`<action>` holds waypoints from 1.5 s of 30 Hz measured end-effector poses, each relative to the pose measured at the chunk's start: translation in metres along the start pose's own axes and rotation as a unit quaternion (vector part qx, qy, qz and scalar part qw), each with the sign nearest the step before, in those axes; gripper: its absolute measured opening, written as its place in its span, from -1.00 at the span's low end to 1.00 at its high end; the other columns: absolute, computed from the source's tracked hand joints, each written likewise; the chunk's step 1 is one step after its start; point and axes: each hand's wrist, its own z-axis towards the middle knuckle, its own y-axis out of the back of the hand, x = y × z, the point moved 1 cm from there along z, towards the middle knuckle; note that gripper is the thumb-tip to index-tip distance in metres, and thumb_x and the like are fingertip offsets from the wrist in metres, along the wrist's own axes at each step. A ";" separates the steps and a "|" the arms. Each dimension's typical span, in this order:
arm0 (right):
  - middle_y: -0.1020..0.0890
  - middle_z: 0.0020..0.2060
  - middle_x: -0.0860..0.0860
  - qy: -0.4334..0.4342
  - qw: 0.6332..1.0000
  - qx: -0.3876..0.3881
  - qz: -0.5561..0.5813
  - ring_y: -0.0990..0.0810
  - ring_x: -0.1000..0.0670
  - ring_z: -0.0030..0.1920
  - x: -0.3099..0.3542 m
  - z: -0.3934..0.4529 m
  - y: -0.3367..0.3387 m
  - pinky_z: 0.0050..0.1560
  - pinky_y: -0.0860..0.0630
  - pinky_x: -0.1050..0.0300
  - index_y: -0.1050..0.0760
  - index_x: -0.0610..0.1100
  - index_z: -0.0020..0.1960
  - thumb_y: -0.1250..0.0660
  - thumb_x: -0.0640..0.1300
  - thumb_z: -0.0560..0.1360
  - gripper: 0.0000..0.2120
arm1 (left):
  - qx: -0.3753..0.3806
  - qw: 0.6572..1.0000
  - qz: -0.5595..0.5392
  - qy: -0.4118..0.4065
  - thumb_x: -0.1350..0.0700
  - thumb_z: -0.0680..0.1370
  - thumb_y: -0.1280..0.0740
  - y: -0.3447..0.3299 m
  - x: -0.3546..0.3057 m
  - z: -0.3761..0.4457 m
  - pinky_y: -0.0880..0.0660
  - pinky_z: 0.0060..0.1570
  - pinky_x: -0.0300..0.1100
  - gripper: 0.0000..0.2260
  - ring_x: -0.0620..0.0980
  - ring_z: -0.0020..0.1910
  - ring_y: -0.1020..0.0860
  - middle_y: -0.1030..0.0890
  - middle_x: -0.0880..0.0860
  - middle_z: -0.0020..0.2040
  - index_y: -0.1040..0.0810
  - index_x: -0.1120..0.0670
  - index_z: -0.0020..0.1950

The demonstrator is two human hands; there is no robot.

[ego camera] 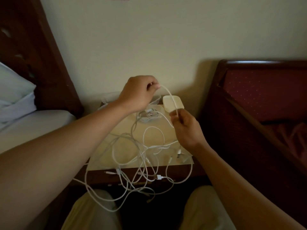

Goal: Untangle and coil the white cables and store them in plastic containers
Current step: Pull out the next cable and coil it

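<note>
1. Left hand (138,93) pinches one white cable (168,93) above the tabletop (126,156).
2. Right hand (186,128) pinches the same strand lower.
3. Tangled cables (132,163) sprawl below, near a closed container (172,103).

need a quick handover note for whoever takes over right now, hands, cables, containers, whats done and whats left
Left hand: raised, pinching one end of a white cable.
Right hand: pinching the same cable lower down, the strand arching between both grips.
Tangled cables: heaped on the nightstand, loops hanging over its front edge.
Closed white container at the back; clear container beside it already holds a coiled cable.
Left: free this strand, coil it, store it, then the rest.
</note>
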 end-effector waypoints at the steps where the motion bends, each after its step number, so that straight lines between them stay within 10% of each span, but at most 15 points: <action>1: -0.59 -0.26 -0.02 -0.002 0.998 0.027 0.059 -0.55 0.08 -0.32 0.009 0.001 -0.005 -0.25 -0.52 0.13 -0.51 0.06 0.20 -0.25 -0.14 0.65 -0.82 | -0.013 0.999 -0.047 0.016 0.02 0.65 -0.34 0.005 -0.007 0.003 -0.46 -0.14 -0.31 -0.83 -0.18 -0.18 -0.59 -0.68 -0.09 -0.14 -0.69 0.05 0.01; 6: -0.47 -0.44 -0.11 0.031 0.985 0.121 0.121 -0.42 -0.03 -0.42 0.045 0.013 -0.039 -0.37 -0.50 0.03 -0.54 0.15 0.19 -0.37 -0.08 0.62 -0.81 | 0.039 0.965 -0.246 0.083 0.07 0.64 -0.36 0.027 -0.029 0.003 -0.58 -0.24 -0.11 -0.86 -0.09 -0.39 -0.53 -0.64 -0.07 -0.24 -0.71 0.03 -0.03; 12: -0.64 -0.27 0.02 -0.013 0.989 0.080 0.127 -0.46 0.20 -0.45 0.050 0.027 -0.058 -0.34 -0.41 0.30 -0.65 -0.13 -0.07 -0.27 -0.14 0.67 -0.78 | 0.009 0.911 -0.393 0.123 0.12 0.64 -0.35 0.037 -0.006 -0.016 -0.58 -0.09 -0.15 -0.84 -0.05 -0.13 -0.61 -0.69 0.07 0.11 -0.64 0.02 0.21; 19: -0.67 -0.28 -0.06 -0.009 0.951 0.045 0.305 -0.69 -0.05 -0.22 0.050 0.032 -0.048 -0.11 -0.65 0.07 -0.59 -0.19 -0.01 -0.18 -0.22 0.71 -0.77 | 0.187 0.962 -0.148 0.134 0.08 0.67 -0.28 -0.016 0.064 -0.072 -0.50 0.03 -0.05 -0.83 -0.07 -0.06 -0.61 -0.69 0.00 -0.05 -0.65 -0.09 0.00; 27: -0.62 -0.25 -0.13 -0.003 0.816 -0.041 0.577 -0.71 -0.20 0.00 0.062 0.041 -0.025 0.16 -0.64 -0.05 -0.51 -0.25 0.03 -0.13 -0.23 0.72 -0.79 | 0.283 0.925 0.141 0.209 0.16 0.56 -0.29 -0.007 0.118 -0.089 -0.41 0.35 0.11 -0.63 0.06 0.37 -0.46 -0.48 -0.12 0.42 -0.55 -0.26 0.25; 32: -0.62 -0.19 -0.15 -0.036 0.812 -0.029 0.582 -0.73 -0.20 -0.04 0.058 0.040 -0.025 0.10 -0.66 -0.04 -0.48 -0.22 -0.04 -0.10 -0.19 0.73 -0.74 | 0.133 0.974 -0.004 0.182 0.07 0.54 -0.42 -0.006 0.115 -0.092 -0.41 0.34 -0.05 -0.52 -0.06 0.37 -0.45 -0.43 -0.15 0.44 -0.43 -0.20 0.42; 36: -0.68 -0.07 -0.22 -0.061 0.800 0.038 0.596 -0.73 -0.20 -0.05 0.054 0.032 -0.034 -0.01 -0.67 -0.02 -0.47 -0.19 -0.11 -0.05 -0.16 0.74 -0.67 | 0.152 0.977 -0.066 0.132 -0.08 0.62 -0.36 -0.020 0.088 -0.078 -0.37 0.23 -0.18 -0.70 -0.19 0.25 -0.44 -0.54 -0.15 0.29 -0.58 -0.06 0.33; 40: -0.61 -0.29 -0.11 -0.093 0.855 0.013 0.510 -0.58 -0.08 -0.34 0.044 0.023 -0.032 -0.28 -0.54 0.08 -0.46 -0.16 -0.17 -0.11 -0.09 0.73 -0.66 | 0.086 0.984 -0.067 0.138 0.01 0.68 -0.27 -0.019 0.098 -0.067 -0.56 0.06 -0.06 -0.82 0.03 -0.03 -0.65 -0.70 -0.01 -0.06 -0.64 -0.04 -0.03; 45: -0.42 -0.45 0.03 -0.007 0.967 0.098 0.234 -0.27 0.01 -0.46 0.022 0.008 -0.052 -0.45 -0.21 0.15 -0.53 -0.15 0.09 -0.36 0.08 0.60 -0.71 | -0.054 0.986 -0.119 0.107 0.04 0.65 -0.34 0.007 0.076 -0.055 -0.44 -0.24 -0.30 -0.89 -0.22 -0.23 -0.58 -0.65 -0.17 -0.19 -0.67 -0.05 0.01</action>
